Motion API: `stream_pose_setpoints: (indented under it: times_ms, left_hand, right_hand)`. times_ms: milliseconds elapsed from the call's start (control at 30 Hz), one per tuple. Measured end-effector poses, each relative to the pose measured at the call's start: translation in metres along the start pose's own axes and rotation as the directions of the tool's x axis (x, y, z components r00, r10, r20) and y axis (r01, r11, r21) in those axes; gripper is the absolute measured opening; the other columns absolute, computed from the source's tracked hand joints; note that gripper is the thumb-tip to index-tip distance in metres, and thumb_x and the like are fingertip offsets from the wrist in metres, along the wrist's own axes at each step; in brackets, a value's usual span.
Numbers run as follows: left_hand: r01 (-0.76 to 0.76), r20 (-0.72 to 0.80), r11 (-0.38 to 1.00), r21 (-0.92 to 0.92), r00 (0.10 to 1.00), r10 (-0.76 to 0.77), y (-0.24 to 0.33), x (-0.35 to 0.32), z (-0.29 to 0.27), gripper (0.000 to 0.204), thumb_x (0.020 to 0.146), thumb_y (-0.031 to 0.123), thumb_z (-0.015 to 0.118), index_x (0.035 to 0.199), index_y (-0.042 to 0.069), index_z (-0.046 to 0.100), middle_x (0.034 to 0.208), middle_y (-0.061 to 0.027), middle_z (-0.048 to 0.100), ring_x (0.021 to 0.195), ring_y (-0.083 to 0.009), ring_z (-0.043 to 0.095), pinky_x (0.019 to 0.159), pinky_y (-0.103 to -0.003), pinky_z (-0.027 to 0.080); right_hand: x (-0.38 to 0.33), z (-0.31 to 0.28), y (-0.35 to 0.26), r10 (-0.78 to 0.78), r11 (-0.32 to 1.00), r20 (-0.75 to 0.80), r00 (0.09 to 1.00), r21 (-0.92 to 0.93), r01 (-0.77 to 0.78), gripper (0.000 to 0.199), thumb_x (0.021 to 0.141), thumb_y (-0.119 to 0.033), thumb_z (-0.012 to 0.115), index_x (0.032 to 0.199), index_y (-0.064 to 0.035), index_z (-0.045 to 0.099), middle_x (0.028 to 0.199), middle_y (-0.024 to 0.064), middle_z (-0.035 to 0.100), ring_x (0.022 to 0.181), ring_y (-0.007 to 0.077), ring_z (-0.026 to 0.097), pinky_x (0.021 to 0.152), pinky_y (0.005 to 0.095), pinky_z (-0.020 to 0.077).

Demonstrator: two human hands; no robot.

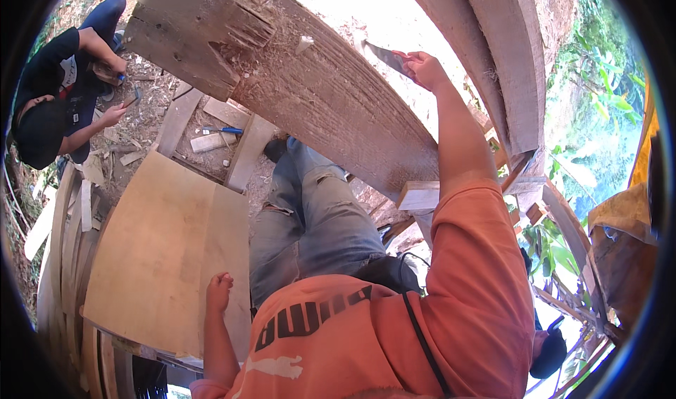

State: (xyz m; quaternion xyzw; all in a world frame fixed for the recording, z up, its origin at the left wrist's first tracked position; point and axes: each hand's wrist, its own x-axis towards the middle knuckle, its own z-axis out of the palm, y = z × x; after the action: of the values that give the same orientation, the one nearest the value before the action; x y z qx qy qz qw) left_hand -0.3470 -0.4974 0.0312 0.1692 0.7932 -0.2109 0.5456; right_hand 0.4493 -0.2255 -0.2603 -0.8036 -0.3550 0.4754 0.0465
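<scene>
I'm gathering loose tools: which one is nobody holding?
The blue tool, lying among wood scraps; the long-bladed tool is in the person's right hand, and a co-worker's hand grips a small tool.

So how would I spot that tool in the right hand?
Find the long, weathered plank slanting across the top. Follow the orange sleeve up past its far edge to the right hand, which holds the flat-bladed tool. Its red handle sets it apart from the blue tool lying among wood scraps.
</scene>
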Motion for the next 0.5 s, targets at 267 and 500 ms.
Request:
stream_pose_setpoints:
  times_ms: [267,500]
  left_hand:
    - [0.032,0.043,0.999,-0.015,0.999,-0.031,-0.014,0.011,0.008,0.044,0.110,0.036,0.068,0.140,0.004,0.069,0.117,-0.0074,0.080,0.104,-0.0180,0.074,0.089,-0.035,0.057]
    - [-0.094,0.001,0.995,0.036,0.996,0.094,0.005,0.033,0.029,0.045,0.108,0.038,0.071,0.132,0.000,0.074,0.107,-0.0098,0.080,0.097,-0.0177,0.074,0.090,-0.036,0.058]
  right_hand:
    - [-0.070,-0.039,-0.057,-0.035,0.885,0.133,0.990,0.464,-0.031,0.045,0.106,-0.008,0.068,0.148,0.0045,0.064,0.112,0.0071,0.081,0.080,0.0105,0.063,0.076,0.0256,0.0536]
    - [-0.124,-0.053,-0.081,-0.086,0.967,-0.084,0.993,0.233,0.103,0.050,0.105,-0.024,0.074,0.151,-0.0058,0.067,0.126,0.0079,0.078,0.099,0.0140,0.069,0.093,0.0299,0.0555]
